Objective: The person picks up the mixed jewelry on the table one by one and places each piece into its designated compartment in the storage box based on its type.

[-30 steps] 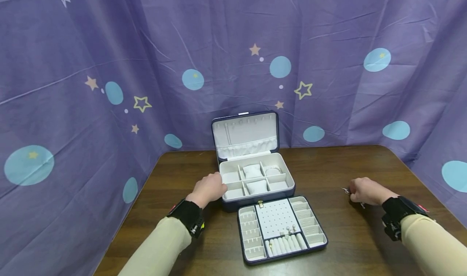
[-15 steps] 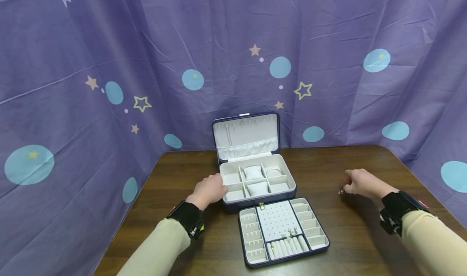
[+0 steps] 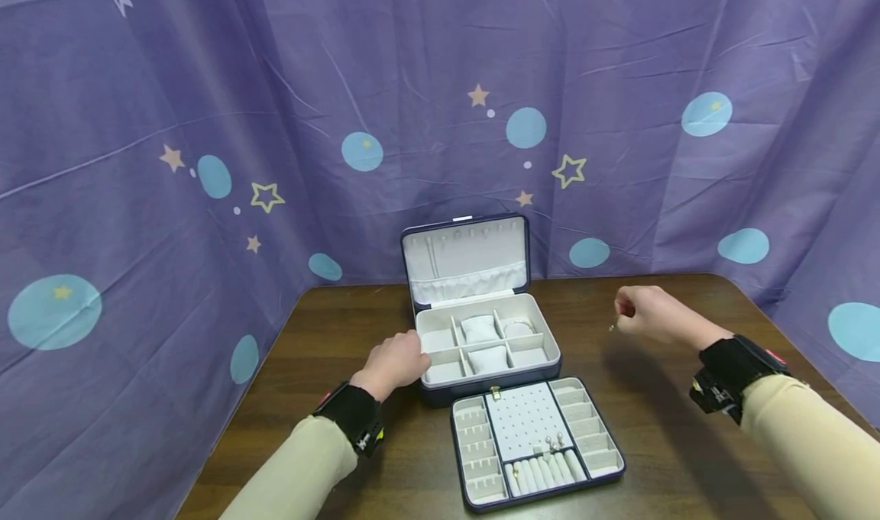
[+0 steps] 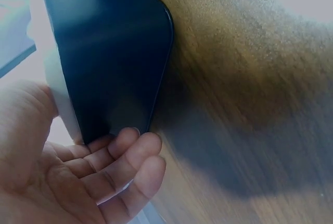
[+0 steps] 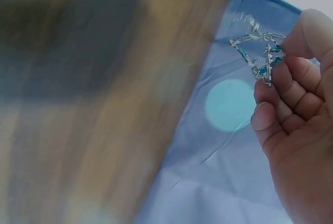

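An open navy jewelry box (image 3: 457, 392) with a white lining stands at the middle of the table. My left hand (image 3: 395, 363) grips its left side, the thumb over the rim and the fingers (image 4: 125, 140) along the outer wall. Out to the right, my right hand (image 3: 649, 314) is raised over the table and pinches a silver bracelet with teal stones (image 5: 268, 65) between thumb and fingertips. In the head view only a small glint of the bracelet shows below the fingers. White cushions (image 3: 479, 327) and a pale round bangle (image 3: 519, 327) lie in the box's compartments.
In front of the box lies a removable tray (image 3: 525, 417) with side compartments, ring rolls (image 3: 543, 473) and several earrings (image 3: 555, 441). The raised lid (image 3: 467, 253) leans back near the purple curtain (image 3: 426, 69). Brown wooden table (image 3: 330, 314) surrounds the box.
My right hand has lifted from the table with the bracelet and come left, closer to the box. The left hand keeps its hold on the box's left side.
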Demonstrator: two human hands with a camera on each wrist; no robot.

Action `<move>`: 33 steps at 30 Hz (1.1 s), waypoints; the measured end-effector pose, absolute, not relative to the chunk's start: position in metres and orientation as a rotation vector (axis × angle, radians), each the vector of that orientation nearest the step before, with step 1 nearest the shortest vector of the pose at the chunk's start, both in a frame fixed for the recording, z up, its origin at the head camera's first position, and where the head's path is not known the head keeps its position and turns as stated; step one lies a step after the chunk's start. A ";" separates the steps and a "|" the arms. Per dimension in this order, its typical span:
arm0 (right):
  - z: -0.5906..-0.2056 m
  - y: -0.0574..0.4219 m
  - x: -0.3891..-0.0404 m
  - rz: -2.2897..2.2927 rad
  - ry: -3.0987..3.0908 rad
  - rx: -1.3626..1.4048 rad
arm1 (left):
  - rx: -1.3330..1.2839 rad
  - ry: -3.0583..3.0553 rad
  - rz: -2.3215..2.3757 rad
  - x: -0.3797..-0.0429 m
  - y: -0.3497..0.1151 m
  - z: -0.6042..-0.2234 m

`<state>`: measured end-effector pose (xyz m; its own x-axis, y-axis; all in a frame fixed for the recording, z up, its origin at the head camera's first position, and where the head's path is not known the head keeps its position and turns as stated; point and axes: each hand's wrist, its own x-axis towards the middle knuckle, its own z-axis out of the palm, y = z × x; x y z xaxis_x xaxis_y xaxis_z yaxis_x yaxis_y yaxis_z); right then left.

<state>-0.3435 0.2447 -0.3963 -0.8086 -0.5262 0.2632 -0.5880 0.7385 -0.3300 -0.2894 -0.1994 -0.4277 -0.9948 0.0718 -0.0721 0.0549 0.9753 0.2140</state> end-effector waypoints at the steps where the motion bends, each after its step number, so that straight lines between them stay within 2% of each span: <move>1: -0.394 0.241 -0.344 0.611 -2.778 0.904 | 0.102 3.045 0.327 -0.289 -0.200 -0.428; 13: -0.370 0.199 -0.340 0.684 -2.731 0.954 | 0.129 3.034 0.331 -0.284 -0.199 -0.430; 27: -0.363 0.179 -0.335 0.780 -2.702 1.015 | 0.057 3.182 0.172 -0.286 -0.196 -0.414; 33: -0.361 0.170 -0.333 0.786 -2.688 1.041 | 0.192 3.247 0.236 -0.287 -0.181 -0.397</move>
<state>-0.3332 0.1704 -0.3607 -0.7469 -0.5827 0.3204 -0.6635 0.6211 -0.4171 -0.2873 -0.1812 -0.3973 -0.9859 0.1084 0.1272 0.1256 0.9827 0.1364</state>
